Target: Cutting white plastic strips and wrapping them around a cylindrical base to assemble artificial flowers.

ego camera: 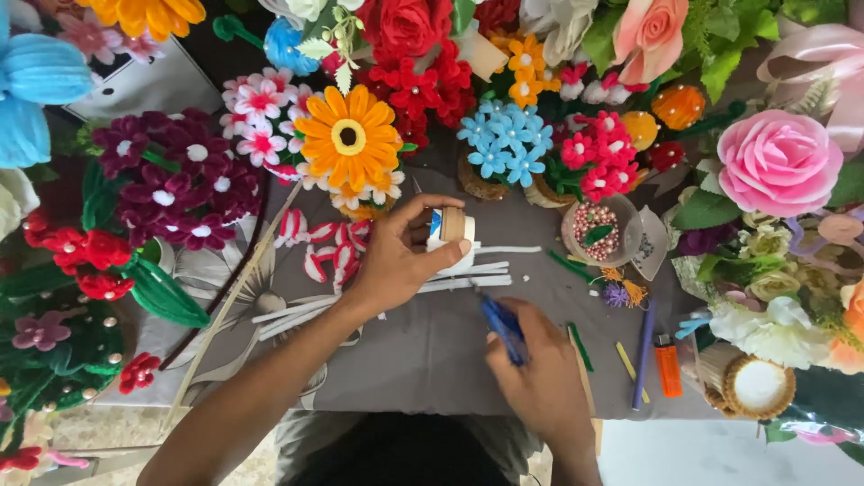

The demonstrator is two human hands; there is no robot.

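- At the far left edge a big blue fuzzy flower (27, 85) was cut off by the frame, so only some petals showed.
- Just beside it a white flat card or box (144, 85) lay half hidden under flowers; its print was too small to make out.
- Below, a cluster of dark purple pipe-cleaner flowers with white centres (175, 184) stood next to red fuzzy blossoms (81, 252).
- A large orange pipe-cleaner daisy with a yellow centre (349, 137) rose above the grey cloth-covered table (423, 351).
- Red-and-white striped loops (328, 247) lay on the cloth, partly covered by the left hand (396, 261).
- The left hand held a small roll, white with a tan side and a blue mark (450, 229), near the middle of the table; its thumb and fingers were clamped on the roll.
- Under it lay white fuzzy stems (468, 274), their left ends hidden by the wrist.
- The right hand (540, 378) was closed on a blue tool (502, 328), fingers together; the tool's tip pointed to the white stems, and its kind was hard to tell.
- Farther right were a clear round dish of pinkish beads (601, 229), a purple pen-like stick (644, 355) and an orange lighter (667, 364).
- At the right a pink fabric rose (778, 162) stood, and a woven-rimmed round basket (758, 387) was partly hidden.
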